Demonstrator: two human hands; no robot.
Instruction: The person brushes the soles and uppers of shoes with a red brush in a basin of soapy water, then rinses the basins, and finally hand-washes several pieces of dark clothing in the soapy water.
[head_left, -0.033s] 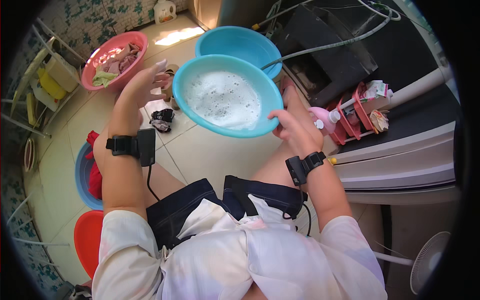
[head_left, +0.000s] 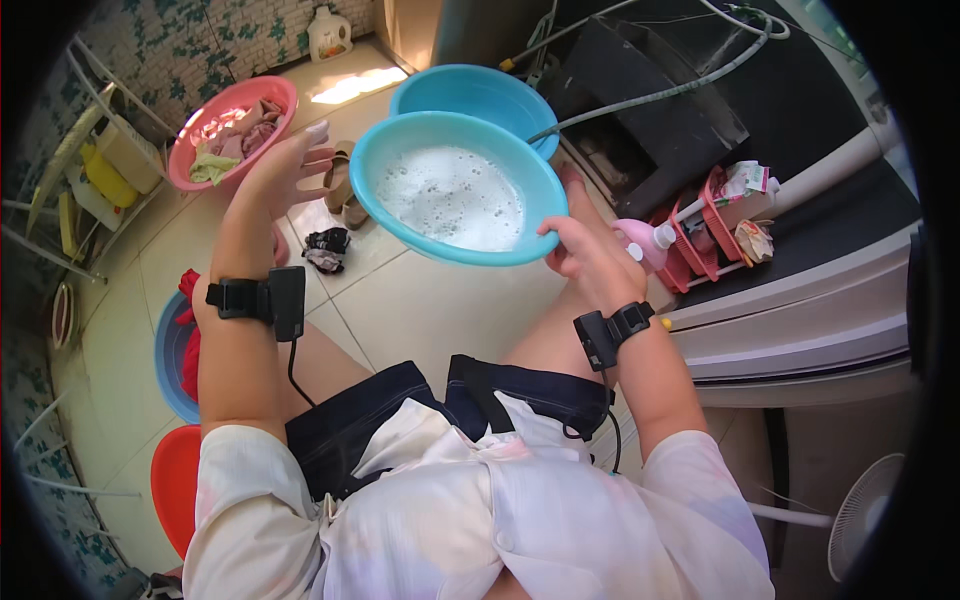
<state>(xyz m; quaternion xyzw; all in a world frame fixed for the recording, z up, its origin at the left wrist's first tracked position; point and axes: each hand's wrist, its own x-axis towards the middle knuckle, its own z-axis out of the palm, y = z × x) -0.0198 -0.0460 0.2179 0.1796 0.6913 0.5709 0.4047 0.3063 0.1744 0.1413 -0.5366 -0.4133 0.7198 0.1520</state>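
A turquoise basin (head_left: pixel 375 215) of foamy, soapy water (head_left: pixel 450 198) is held up in front of me, with its right side tilted down. At its lower right rim my right hand (head_left: pixel 590 255) is closed, thumb over the edge and fingers mostly hidden. To the left of the basin my left hand (head_left: pixel 290 175) is open, its fingers spread and holding nothing, apart from the rim. Behind and partly covered by the held basin is a larger blue tub (head_left: pixel 490 85), with a grey hose (head_left: pixel 640 98) reaching over its right edge.
A pink tub (head_left: pixel 180 165) of clothes stands far left. Small dark cloths (head_left: pixel 327 248) lie on the tiles beside brown sandals (head_left: pixel 340 180). A blue basin (head_left: pixel 172 370) with red cloth and a red stool (head_left: pixel 172 480) are left. At right are a pink bottle (head_left: pixel 650 240) and pink rack (head_left: pixel 705 215).
The basin's near edge has risen slightly, and the foamy water still lies in it. My hands keep nearly the same pose; the view has shifted a little.
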